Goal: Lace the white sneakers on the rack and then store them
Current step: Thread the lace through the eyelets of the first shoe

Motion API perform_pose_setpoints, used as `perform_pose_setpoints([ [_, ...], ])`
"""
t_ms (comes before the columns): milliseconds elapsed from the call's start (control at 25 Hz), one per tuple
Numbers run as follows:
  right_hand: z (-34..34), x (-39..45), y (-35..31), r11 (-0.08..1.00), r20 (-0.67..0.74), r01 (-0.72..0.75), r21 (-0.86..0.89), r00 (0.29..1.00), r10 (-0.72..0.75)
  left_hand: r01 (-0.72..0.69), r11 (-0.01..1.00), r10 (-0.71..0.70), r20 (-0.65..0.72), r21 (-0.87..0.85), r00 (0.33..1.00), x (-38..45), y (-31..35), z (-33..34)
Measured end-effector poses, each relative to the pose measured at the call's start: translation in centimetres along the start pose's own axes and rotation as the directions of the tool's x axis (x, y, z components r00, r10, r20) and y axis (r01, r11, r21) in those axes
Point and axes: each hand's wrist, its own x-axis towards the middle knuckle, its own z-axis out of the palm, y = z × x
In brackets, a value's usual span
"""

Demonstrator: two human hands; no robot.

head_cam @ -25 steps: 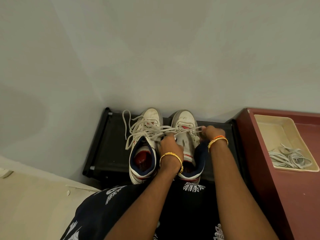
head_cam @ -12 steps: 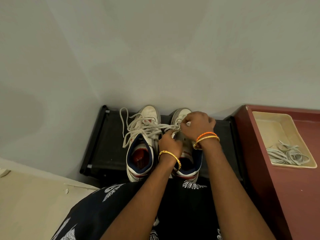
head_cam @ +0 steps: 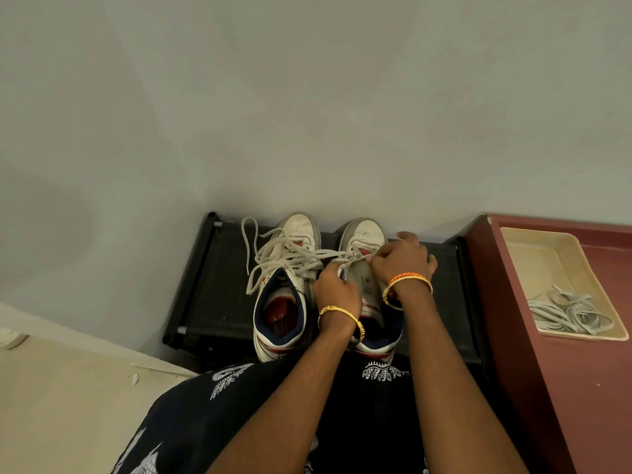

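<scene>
— Where are the hands?

— Both over the right sneaker (head_cam: 363, 234). The left hand (head_cam: 337, 290) has its fingers curled in at the lace (head_cam: 345, 258) where it crosses the tongue, pinching it. The right hand (head_cam: 403, 260) sits further toward the toe, fingers bent round the same lace near the eyelets on its side. One gold bangle (head_cam: 342, 316) on the left wrist; on the right wrist an orange band beside a gold one (head_cam: 408, 282).

— And the shoes?

— Two white sneakers, side by side, toes to the wall (head_cam: 307, 114), standing on the black rack (head_cam: 219, 285). The left sneaker (head_cam: 294, 234) has loose laces (head_cam: 273, 258) heaped across its top, one end trailing out onto the rack — its navy collar and red insole show plainly. How far up the right one is laced I cannot tell; the hands cover it.

— Any containers?

— One: a shallow cream tray (head_cam: 533, 251) on the dark red table (head_cam: 581, 388), just to the right of the rack. A tangle of pale grey laces (head_cam: 567, 314) lies in its near corner — I cannot count them. The rest of the tray shows bare bottom.

— Anything else?

— A black garment with white print (head_cam: 232, 378) at the lower edge, and pale floor (head_cam: 61, 405) on the left.
</scene>
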Motion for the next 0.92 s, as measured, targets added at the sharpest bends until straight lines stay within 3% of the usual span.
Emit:
perform_pose_setpoints([
  [80,-1.0,-0.1,1.5,0.914,-0.1,-0.122,0.386,0.98,0.173,0.027,1.0,-0.027,-0.009,-0.006,1.0,0.2,-0.1,0.0],
  [160,-2.1,0.1,3.5,0.651,-0.078,-0.267,0.71,0.889,0.45,0.051,0.999,-0.051,-0.022,-0.001,0.998,0.4,-0.3,-0.1],
  [240,-2.8,0.5,5.5,0.368,0.087,-0.401,0.839,0.766,0.637,0.051,0.999,-0.05,-0.02,0.002,0.999,0.5,-0.4,-0.1],
  [320,-2.5,0.7,6.6,0.263,0.203,-0.48,0.837,0.718,0.666,0.046,0.999,-0.046,-0.002,0.0,0.999,0.5,-0.3,-0.1],
  [360,-2.3,0.6,6.6,0.318,0.183,-0.492,0.811,0.729,0.66,0.048,0.999,-0.048,0.013,-0.015,0.999,0.5,-0.2,-0.1],
  [440,-1.9,0.3,5.7,0.566,0.009,-0.424,0.707,0.806,0.592,0.048,0.997,-0.045,0.054,-0.067,0.998,0.4,-0.2,-0.1],
  [520,-1.9,-0.3,3.4,0.829,-0.198,-0.221,0.514,0.91,0.365,0.04,0.995,-0.032,0.088,-0.094,0.996,0.5,-0.3,-0.1],
  [600,-1.2,-0.7,0.8,0.953,-0.189,0.002,0.304,0.98,0.058,0.02,0.994,-0.011,0.09,-0.105,0.996,0.5,-0.4,0.0],
  [680,0.1,-1.3,-1.8,0.988,0.029,0.155,0.0,0.987,-0.155,0.002,0.992,0.01,0.086,-0.13,0.996,0.5,-0.5,0.0],
  [760,1.0,-1.7,-2.9,0.95,0.155,0.221,-0.219,0.97,-0.19,-0.01,0.989,0.023,0.09,-0.145,0.996,0.5,-0.6,-0.1],
  [920,1.4,-1.4,-2.6,0.966,0.089,0.161,-0.201,0.985,-0.146,-0.026,0.994,0.033,0.071,-0.102,0.997,0.5,-0.6,-0.1],
])
